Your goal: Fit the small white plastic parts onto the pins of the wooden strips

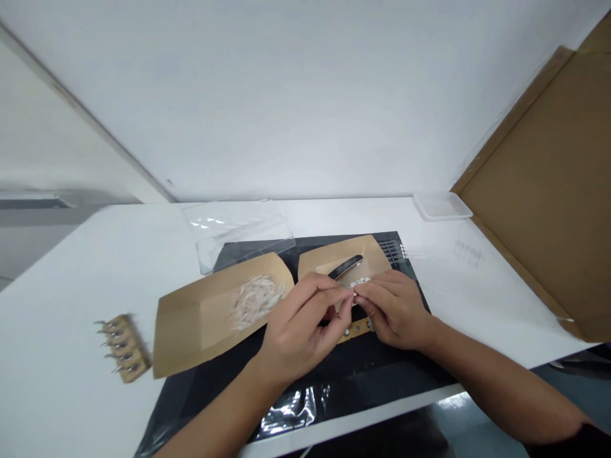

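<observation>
I'm wearing the one cam on my head, it's facing forward and down, looking over my left hand and right hand, pretty close

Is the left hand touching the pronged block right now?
Apart. The head view shows the left hand well right of the pronged block, with the left cardboard tray between them.

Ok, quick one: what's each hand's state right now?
Left hand: closed in a pinch; what it holds cannot be told.
Right hand: closed, apparently pinching a tiny white piece.
</observation>
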Tool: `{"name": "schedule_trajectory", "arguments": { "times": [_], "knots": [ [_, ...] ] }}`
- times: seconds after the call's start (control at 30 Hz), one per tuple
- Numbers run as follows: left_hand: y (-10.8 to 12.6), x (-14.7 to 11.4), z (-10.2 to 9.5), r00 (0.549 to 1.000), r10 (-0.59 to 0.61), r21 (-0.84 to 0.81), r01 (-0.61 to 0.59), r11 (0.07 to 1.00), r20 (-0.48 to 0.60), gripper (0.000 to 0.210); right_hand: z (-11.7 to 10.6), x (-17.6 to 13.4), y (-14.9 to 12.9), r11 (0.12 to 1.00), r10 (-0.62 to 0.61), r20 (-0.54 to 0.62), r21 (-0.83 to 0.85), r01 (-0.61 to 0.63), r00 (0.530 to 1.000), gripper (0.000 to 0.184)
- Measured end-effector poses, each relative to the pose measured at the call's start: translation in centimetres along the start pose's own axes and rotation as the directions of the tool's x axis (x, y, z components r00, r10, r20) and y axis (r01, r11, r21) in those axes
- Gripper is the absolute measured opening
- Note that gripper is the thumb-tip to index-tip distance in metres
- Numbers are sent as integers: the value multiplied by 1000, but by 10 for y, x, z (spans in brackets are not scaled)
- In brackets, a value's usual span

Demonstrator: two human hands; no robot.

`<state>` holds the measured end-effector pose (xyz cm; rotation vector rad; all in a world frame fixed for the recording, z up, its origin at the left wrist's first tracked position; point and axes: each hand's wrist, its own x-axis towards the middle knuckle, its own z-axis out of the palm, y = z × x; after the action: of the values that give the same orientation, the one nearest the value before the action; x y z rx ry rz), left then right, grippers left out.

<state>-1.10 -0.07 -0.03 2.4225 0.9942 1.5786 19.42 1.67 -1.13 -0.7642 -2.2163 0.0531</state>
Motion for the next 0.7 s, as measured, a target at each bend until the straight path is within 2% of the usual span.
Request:
{"name": "schedule_trajectory", "arguments": {
  "times": [0.1,0.2,0.33,0.7],
  "knots": [
    [1,0,0,998,67,156,-65,986,-8,21,0,0,-3,1000,26,24,2,-26,999,16],
    [4,1,1,998,62,202,-55,978,-28,21,1,0,-5,999,38,29,2,-38,999,17],
    [9,3,5,995,-12,132,25,991,-97,19,1,0,-7,998,55,41,8,-56,998,19],
    [13,4,8,975,-188,-46,184,982,-121,12,2,-1,-7,997,69,50,11,-70,996,21]
  ]
}}
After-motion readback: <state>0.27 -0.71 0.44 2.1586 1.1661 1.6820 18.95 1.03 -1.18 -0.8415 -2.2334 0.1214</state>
